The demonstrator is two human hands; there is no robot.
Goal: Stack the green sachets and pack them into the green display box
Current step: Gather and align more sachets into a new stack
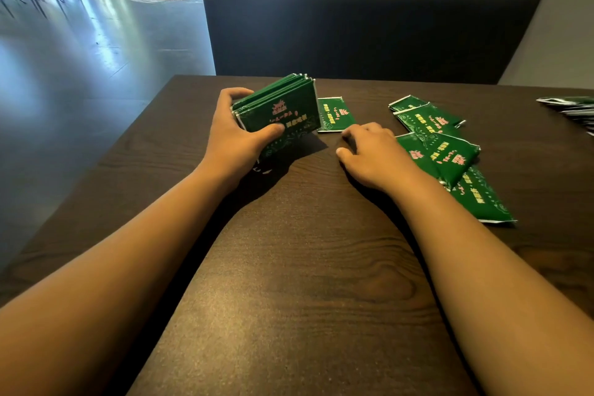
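Our left hand [236,135] has its grip clamped on a stack of green sachets [278,111], thumb across the front face and fingers curled over the far end. We hold it tilted on its lower edge near the desk's [289,267] far edge, probably so the edges square up and the next piece slides on. Our right hand [369,154] holds nothing, its grip apart with fingers loosely bent, fingertips just beside a single sachet [334,114] lying flat next to the stack, likely the next pick. More loose sachets [450,154] overlap toward the right edge, and another pile [575,108] sits at the far right corner. We see no display box.
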